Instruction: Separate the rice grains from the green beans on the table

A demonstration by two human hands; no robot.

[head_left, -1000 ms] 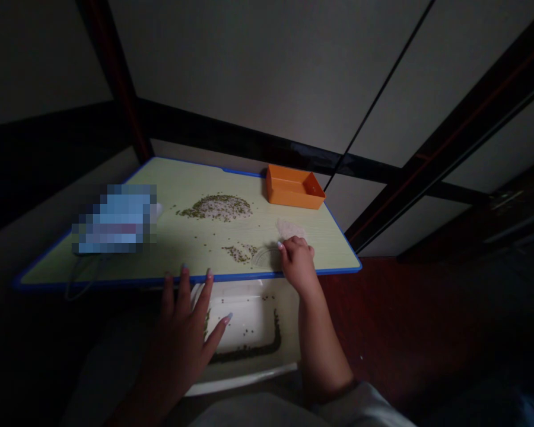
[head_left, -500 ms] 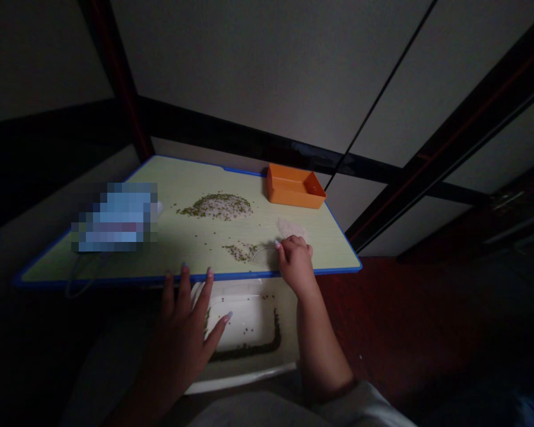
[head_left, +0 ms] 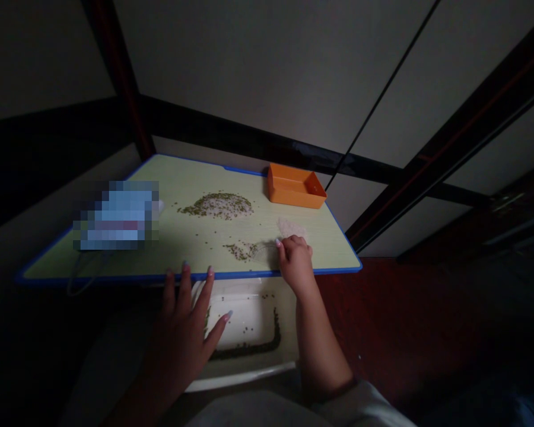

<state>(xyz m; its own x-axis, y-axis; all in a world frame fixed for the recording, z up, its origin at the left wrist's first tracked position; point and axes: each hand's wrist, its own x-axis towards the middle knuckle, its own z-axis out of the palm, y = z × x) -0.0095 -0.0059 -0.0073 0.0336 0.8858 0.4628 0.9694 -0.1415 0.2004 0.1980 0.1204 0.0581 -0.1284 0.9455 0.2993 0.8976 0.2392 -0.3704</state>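
Note:
My right hand [head_left: 295, 261] is closed at the table's front right, gripping a clear, round-edged piece [head_left: 265, 251]; its exact kind is too faint to tell. That piece lies low over the table, touching or just beside a small patch of green beans mixed with pale grains [head_left: 239, 251]. Just beyond my knuckles is a small spread of pale grains [head_left: 289, 226]. A bigger mixed heap of beans and grains [head_left: 222, 205] sits mid-table. My left hand [head_left: 189, 323] is open, fingers spread, its fingertips at the table's front edge and its thumb over a white tub [head_left: 289, 350] with green beans inside.
The pale table [head_left: 160, 178] has a blue rim. An orange open box [head_left: 293, 196] stands at its back right corner. A blurred-out object [head_left: 118, 216] with a cord lies on the left. Cabinet panels [head_left: 258, 71] rise right behind the table.
The clear piece in my right hand has tilted or shifted very slightly by the small bean patch. Both hands stay in almost the same places.

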